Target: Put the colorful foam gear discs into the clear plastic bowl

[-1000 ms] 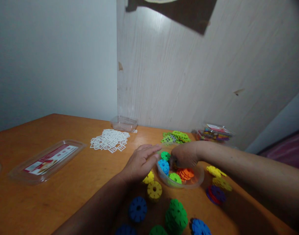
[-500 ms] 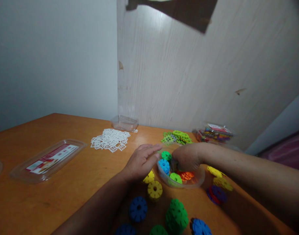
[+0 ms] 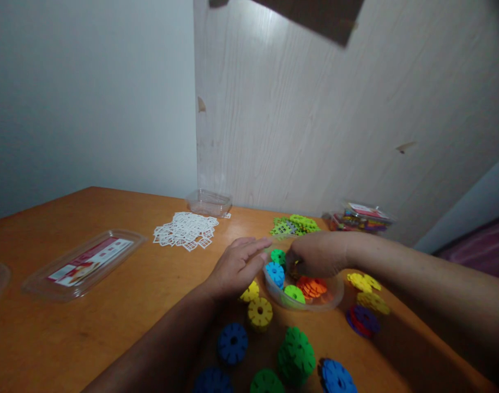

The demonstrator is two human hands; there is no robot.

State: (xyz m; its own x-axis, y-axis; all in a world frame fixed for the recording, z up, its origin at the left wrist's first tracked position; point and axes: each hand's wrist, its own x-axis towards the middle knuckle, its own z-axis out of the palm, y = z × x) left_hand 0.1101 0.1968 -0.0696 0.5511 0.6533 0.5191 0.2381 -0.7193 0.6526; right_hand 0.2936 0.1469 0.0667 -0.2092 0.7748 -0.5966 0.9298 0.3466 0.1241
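See-through tub (image 3: 340, 295) on the table (image 3: 48, 349), slotted plastic discs inside: orange discs (image 3: 312, 287), a light-blue stack (image 3: 275, 274), a lime disc (image 3: 294, 295), a green disc (image 3: 278, 257). Right hand (image 3: 320, 254) dips in, fingers curled down; tips hidden, so I cannot tell whether they pinch anything. Compared with half a second ago, more of the orange shows; that pile now lies uncovered while the hand works behind it. Left hand (image 3: 236, 267) lies at the tub's left rim, thumb and fingers apart, gripping nothing visible; perhaps touching the rim. Nearer: yellow stack (image 3: 260, 313), dark-green stack (image 3: 296, 355). Right: purple-and-red stack (image 3: 362, 321). Beyond: lime pieces (image 3: 302, 224), white lattice squares (image 3: 186, 229). Far left: labelled lid (image 3: 85, 265). Right hand and forearm block the tub's back right.
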